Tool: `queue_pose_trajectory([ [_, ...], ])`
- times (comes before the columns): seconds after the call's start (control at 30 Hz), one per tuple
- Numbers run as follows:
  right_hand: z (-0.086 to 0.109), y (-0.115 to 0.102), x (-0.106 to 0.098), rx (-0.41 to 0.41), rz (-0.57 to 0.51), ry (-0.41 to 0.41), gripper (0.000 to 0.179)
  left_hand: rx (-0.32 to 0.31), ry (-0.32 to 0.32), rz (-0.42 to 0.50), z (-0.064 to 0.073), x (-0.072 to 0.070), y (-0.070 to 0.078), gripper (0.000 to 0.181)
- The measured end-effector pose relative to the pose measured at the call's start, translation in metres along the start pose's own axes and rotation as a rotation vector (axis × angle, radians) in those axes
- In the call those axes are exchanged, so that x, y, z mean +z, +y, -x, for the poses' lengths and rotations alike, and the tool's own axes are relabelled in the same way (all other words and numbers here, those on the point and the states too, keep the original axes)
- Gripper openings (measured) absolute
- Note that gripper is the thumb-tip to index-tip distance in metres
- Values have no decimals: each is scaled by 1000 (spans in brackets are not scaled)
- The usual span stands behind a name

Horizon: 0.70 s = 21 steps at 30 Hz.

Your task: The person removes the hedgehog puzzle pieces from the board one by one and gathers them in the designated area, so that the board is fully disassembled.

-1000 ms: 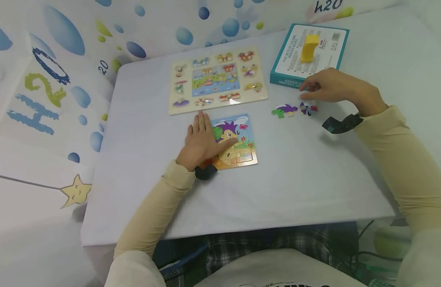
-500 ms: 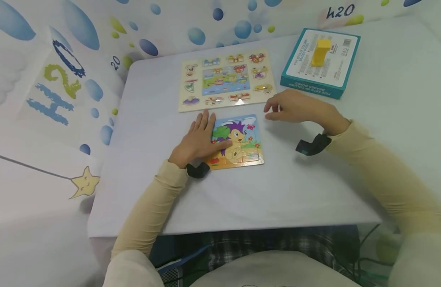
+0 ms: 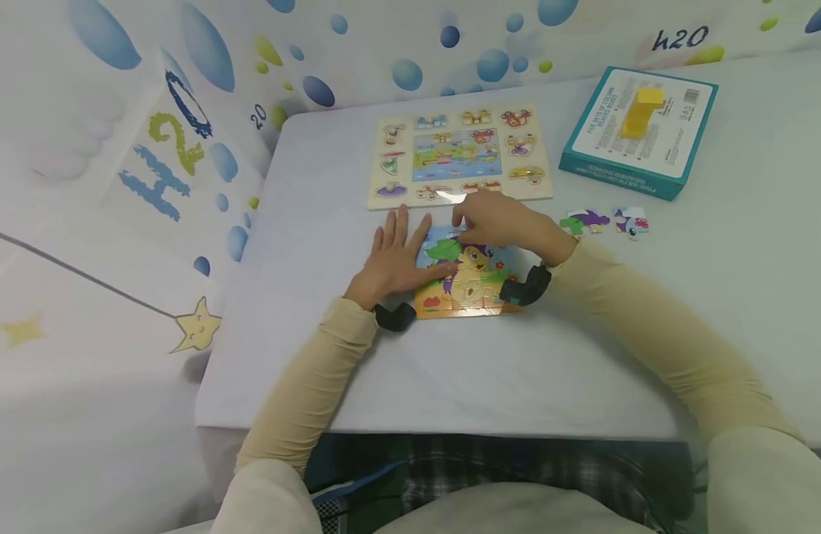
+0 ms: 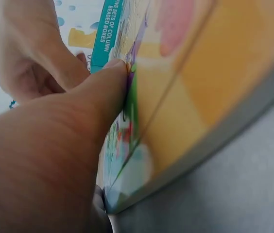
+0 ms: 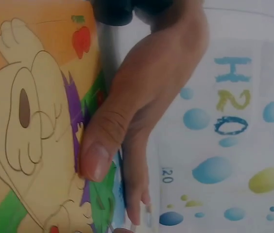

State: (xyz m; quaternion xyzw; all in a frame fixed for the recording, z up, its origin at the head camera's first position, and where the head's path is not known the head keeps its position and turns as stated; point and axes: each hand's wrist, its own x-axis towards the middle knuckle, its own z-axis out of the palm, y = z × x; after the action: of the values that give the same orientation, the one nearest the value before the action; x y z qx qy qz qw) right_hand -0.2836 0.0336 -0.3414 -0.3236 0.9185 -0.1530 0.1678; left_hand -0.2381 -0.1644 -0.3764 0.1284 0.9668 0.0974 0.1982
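Note:
A hedgehog jigsaw puzzle (image 3: 473, 293) lies in its square board before the person. The left hand (image 3: 391, 263), fingers spread, rests along the board's left side; its thumb (image 4: 109, 73) presses flat on the picture. At the top edge the right hand (image 3: 497, 219) bends over the puzzle with thumb and index finger curled down, pinching what looks like a pale puzzle piece, mostly hidden by the fingers. To the right, two loose puzzle pieces lie on the cloth: a green and purple one (image 3: 587, 219) and one with part of a face (image 3: 632, 222).
A wooden peg puzzle board (image 3: 460, 156) lies just behind the hedgehog puzzle. At the back right is a teal and white box (image 3: 637, 130), with a yellow block (image 3: 640, 115) on top. A white cloth covers the table (image 3: 490, 378); its front edge runs close to the person.
The right hand has moved left from beside the loose pieces to the puzzle's top edge. The left hand stays on the board. The head view has shifted, moving everything rightward in the picture.

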Motion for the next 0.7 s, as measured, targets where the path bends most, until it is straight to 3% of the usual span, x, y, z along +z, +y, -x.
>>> queue_pose_trajectory([
  [0.43, -19, -2, 14, -9, 55, 47, 36, -57, -5, -41, -1, -2, 3, 99],
  [0.7, -23, -7, 19, -42, 205, 26, 28, -67, -22, -14, -3, 0, 0, 107],
])
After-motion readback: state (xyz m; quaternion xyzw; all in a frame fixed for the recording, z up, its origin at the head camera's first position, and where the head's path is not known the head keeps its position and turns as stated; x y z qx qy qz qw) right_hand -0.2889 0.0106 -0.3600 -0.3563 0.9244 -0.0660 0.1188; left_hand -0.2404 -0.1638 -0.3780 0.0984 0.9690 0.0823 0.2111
